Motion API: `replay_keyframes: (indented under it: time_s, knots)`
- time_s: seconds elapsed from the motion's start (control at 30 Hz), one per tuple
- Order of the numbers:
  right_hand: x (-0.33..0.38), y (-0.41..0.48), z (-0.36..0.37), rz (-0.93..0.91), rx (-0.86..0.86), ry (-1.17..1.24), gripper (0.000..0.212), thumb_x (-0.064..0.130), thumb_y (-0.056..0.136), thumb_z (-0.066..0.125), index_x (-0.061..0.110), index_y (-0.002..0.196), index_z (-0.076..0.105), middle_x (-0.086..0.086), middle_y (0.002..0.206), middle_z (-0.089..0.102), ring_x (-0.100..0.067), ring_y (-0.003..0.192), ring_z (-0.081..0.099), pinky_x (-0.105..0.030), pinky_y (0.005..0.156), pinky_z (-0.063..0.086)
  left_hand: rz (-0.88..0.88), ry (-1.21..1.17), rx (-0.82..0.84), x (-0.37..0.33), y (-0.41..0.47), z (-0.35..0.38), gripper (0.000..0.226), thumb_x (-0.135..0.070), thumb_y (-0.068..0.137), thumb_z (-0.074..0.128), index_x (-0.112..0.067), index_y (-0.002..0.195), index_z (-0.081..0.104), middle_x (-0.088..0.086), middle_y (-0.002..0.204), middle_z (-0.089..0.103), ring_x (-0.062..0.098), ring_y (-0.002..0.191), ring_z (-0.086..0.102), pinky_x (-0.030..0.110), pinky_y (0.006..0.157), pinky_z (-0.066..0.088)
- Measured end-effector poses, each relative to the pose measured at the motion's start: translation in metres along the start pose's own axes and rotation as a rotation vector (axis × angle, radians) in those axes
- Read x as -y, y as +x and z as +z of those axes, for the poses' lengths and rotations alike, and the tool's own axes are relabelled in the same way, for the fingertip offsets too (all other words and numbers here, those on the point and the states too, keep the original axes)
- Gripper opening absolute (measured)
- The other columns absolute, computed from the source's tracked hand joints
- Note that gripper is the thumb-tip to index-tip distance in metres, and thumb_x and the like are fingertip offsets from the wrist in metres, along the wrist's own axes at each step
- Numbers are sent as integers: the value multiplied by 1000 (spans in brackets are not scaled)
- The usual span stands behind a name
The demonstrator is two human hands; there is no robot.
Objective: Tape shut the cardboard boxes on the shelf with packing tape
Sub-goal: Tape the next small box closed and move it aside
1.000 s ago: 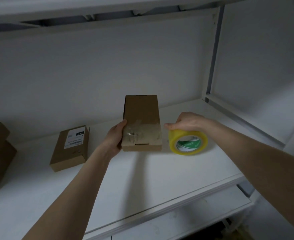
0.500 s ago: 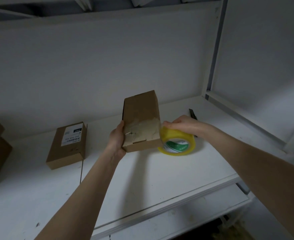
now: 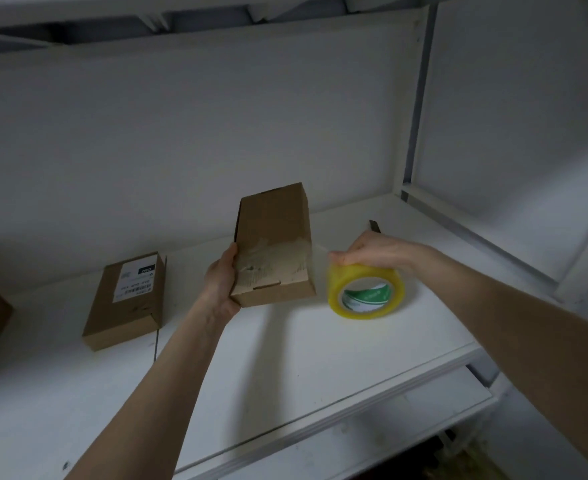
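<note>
While the left hand (image 3: 221, 289) grips the plain brown cardboard box (image 3: 273, 220) by its left edge, tilted above the white shelf (image 3: 285, 358), wrinkled clear tape (image 3: 271, 259) crosses its near end; the right hand (image 3: 372, 251) clutches the yellow tape roll (image 3: 361, 277) just beside the box, a clear strip (image 3: 320, 252) stretched between them.

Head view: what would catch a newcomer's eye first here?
The yellow tape roll, gripped by the right hand at centre right, with tape stretched to the box that the left hand holds tilted over the shelf. Left of them lies a labelled box.
</note>
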State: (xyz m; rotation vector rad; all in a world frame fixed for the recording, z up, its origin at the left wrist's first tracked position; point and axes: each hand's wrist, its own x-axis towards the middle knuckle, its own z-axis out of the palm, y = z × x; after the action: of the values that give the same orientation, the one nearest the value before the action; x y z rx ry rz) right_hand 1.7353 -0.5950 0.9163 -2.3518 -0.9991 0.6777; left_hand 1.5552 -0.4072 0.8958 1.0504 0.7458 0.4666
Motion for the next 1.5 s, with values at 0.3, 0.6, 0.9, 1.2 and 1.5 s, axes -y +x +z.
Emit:
replay_keyframes:
  time_s: [0.3, 0.6, 0.9, 1.2, 1.5]
  knots:
    - [17, 1, 18, -70, 6, 235, 61, 68, 84, 53, 12, 89, 73, -6, 96, 72, -21, 93, 67, -32, 93, 52, -211, -286, 117, 25, -6, 14, 43, -44, 101, 33, -11, 109, 59, 9, 75, 72, 21, 60, 70, 28, 49, 56]
    - [45, 10, 0, 3, -187, 11, 66, 76, 72, 62, 11, 87, 66, -2, 81, 64, -14, 72, 60, -26, 60, 46, 135, 457, -90, 14, -1, 52, 35, -24, 102, 35, -11, 82, 61, 13, 92, 64, 27, 85, 57, 34, 81, 45]
    - [68, 6, 11, 14, -159, -351, 68, 78, 70, 60, 17, 97, 50, 0, 93, 53, -22, 85, 53, -30, 68, 40, -161, 518, 236, 9, 8, 34, 54, -67, 82, 52, -21, 105, 67, 9, 97, 71, 27, 90, 65, 41, 87, 51]
    - [69, 5, 28, -49, 51, -258, 47, 59, 77, 69, 14, 80, 57, 2, 78, 60, -16, 73, 61, -27, 62, 45, 40, 807, 47, 20, 17, 36, 43, -42, 87, 62, -3, 103, 66, 16, 100, 70, 29, 90, 67, 42, 87, 55]
    - [32, -11, 13, -116, 24, 134, 47, 64, 81, 63, 17, 82, 70, 0, 83, 71, -15, 77, 68, -26, 71, 53, 150, 781, -16, 16, 21, 36, 40, -37, 86, 59, -6, 111, 61, 12, 104, 69, 29, 92, 67, 44, 87, 55]
